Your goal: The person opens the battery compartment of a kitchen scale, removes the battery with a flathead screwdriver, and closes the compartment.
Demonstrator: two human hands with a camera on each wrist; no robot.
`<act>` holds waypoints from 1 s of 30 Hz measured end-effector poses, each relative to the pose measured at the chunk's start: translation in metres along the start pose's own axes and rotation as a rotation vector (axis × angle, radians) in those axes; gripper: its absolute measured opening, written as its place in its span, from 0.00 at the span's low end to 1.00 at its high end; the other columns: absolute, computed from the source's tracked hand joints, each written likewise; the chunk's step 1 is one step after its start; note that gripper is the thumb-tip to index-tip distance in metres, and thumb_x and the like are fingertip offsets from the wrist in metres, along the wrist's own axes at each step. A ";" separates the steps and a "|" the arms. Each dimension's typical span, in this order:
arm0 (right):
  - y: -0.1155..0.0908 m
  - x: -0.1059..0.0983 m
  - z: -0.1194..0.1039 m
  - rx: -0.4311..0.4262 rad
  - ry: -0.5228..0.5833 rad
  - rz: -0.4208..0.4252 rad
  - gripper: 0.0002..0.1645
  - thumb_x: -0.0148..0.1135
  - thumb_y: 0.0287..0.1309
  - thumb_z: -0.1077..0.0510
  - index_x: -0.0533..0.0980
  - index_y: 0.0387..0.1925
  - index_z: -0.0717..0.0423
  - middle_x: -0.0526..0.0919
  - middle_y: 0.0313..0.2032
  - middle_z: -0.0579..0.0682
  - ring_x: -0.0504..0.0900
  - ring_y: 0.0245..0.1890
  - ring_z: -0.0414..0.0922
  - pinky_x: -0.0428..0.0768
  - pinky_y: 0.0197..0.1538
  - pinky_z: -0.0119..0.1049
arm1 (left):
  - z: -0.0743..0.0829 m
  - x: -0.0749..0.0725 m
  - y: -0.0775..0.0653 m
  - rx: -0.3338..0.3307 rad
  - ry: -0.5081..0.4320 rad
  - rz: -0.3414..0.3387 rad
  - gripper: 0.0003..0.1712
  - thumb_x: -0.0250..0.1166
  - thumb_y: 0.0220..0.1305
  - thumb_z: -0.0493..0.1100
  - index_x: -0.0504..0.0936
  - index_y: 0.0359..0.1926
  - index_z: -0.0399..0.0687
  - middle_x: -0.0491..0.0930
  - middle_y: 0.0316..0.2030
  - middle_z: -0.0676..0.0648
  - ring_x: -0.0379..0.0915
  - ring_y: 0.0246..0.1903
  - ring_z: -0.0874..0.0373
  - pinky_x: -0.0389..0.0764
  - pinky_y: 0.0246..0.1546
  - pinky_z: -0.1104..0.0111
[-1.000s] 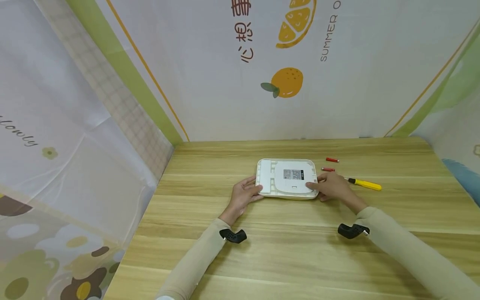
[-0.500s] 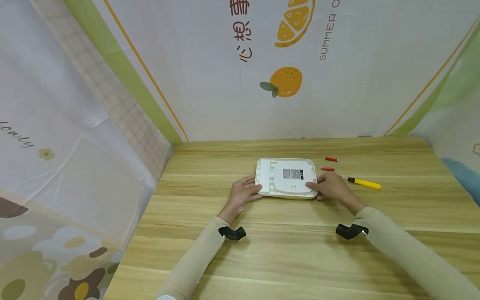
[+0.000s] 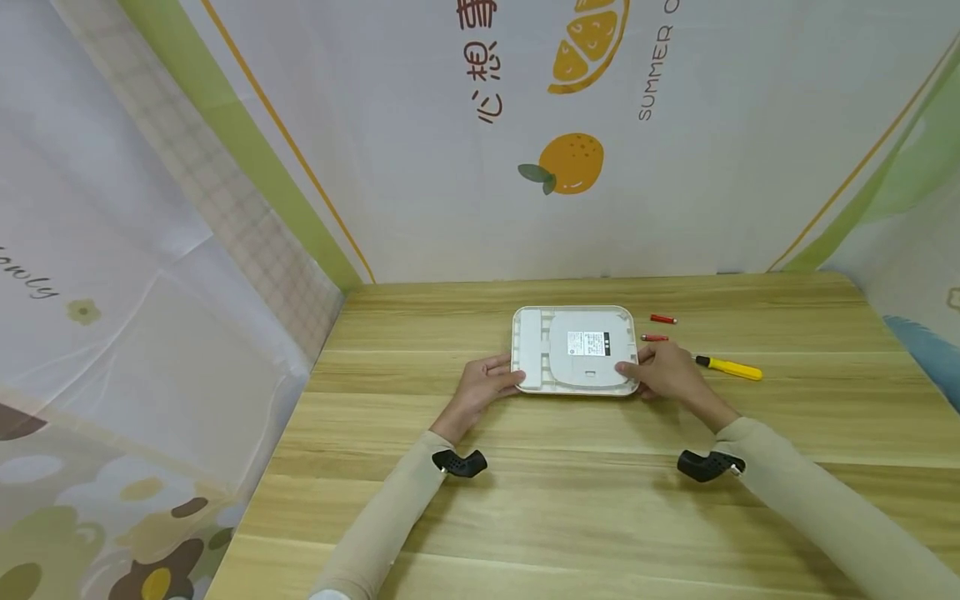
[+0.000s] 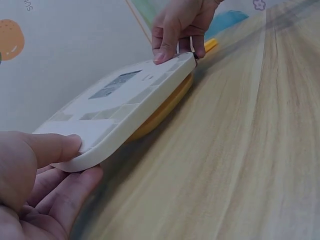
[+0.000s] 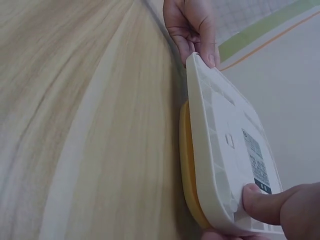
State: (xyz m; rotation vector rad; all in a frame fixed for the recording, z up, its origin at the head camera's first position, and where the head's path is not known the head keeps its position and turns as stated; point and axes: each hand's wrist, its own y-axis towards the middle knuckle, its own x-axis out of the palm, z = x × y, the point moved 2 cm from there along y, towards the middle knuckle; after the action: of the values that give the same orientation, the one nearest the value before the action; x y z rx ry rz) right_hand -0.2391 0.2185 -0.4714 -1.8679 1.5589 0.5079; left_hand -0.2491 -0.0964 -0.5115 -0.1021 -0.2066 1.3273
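Note:
A white rectangular device, looking like a kitchen scale turned upside down [image 3: 570, 379], has its ribbed underside and printed label [image 3: 588, 343] facing up. A yellow rounded part [image 4: 160, 112] shows beneath it in both wrist views. My left hand [image 3: 480, 390] pinches its near left corner, thumb on top and fingers below. At the near right corner my right hand [image 3: 666, 373] grips it the same way, its thumb pressing the underside. The device is tilted, with its underside turned toward the head camera.
Two small red batteries [image 3: 663, 319] lie on the wooden table [image 3: 570, 500], right of the device. A screwdriver with a yellow and black handle [image 3: 731, 368] lies just beyond my right hand. Printed cloth [image 3: 427, 192] hangs behind the table.
The device's far edge has risen, tilting its underside more toward the head camera. The yellow strip below its near edge has dropped out of the head view. Both hands keep their hold.

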 end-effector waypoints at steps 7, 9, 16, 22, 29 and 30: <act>0.002 -0.004 0.000 -0.059 -0.042 0.053 0.27 0.71 0.64 0.46 0.79 0.44 0.70 0.88 0.30 0.54 0.85 0.22 0.43 0.84 0.28 0.34 | 0.007 -0.004 0.002 0.026 0.055 -0.006 0.34 0.71 0.62 0.31 0.72 0.68 0.29 0.84 0.52 0.32 0.86 0.47 0.49 0.88 0.52 0.64; 0.001 -0.005 -0.001 -0.074 -0.056 0.061 0.28 0.72 0.63 0.46 0.78 0.44 0.69 0.87 0.30 0.54 0.85 0.23 0.44 0.83 0.28 0.34 | 0.009 -0.005 0.002 0.044 0.075 -0.011 0.34 0.72 0.62 0.31 0.72 0.68 0.28 0.85 0.51 0.32 0.86 0.47 0.49 0.88 0.52 0.64; -0.002 -0.009 -0.004 -0.127 -0.102 0.131 0.28 0.73 0.62 0.45 0.78 0.43 0.68 0.86 0.32 0.56 0.81 0.28 0.46 0.77 0.30 0.34 | 0.016 -0.006 0.004 0.130 0.206 -0.024 0.31 0.72 0.64 0.35 0.75 0.65 0.29 0.86 0.50 0.33 0.86 0.48 0.47 0.89 0.49 0.65; -0.005 -0.011 -0.006 -0.164 -0.113 0.181 0.28 0.73 0.61 0.45 0.79 0.45 0.67 0.85 0.35 0.57 0.80 0.31 0.49 0.76 0.31 0.34 | 0.021 -0.008 0.006 0.199 0.336 -0.012 0.28 0.72 0.65 0.36 0.78 0.63 0.29 0.87 0.48 0.36 0.86 0.49 0.48 0.89 0.48 0.67; -0.007 -0.015 -0.007 -0.205 -0.099 0.210 0.27 0.74 0.60 0.44 0.78 0.42 0.64 0.86 0.37 0.58 0.84 0.37 0.53 0.80 0.35 0.37 | 0.032 -0.011 0.007 0.263 0.346 -0.013 0.25 0.73 0.63 0.34 0.79 0.59 0.30 0.88 0.46 0.37 0.86 0.47 0.49 0.90 0.46 0.67; -0.007 -0.015 -0.007 -0.218 -0.096 0.216 0.27 0.74 0.60 0.44 0.78 0.42 0.64 0.87 0.37 0.58 0.84 0.38 0.53 0.81 0.35 0.37 | 0.034 -0.012 0.007 0.272 0.350 -0.011 0.25 0.73 0.62 0.34 0.80 0.59 0.30 0.88 0.45 0.37 0.86 0.47 0.49 0.90 0.46 0.67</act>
State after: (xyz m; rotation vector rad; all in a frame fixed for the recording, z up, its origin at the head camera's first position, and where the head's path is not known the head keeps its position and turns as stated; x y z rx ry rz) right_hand -0.2361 0.2255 -0.4550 -1.8103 1.7062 0.8827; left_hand -0.2653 -0.1075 -0.4806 -0.1014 0.2694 1.2921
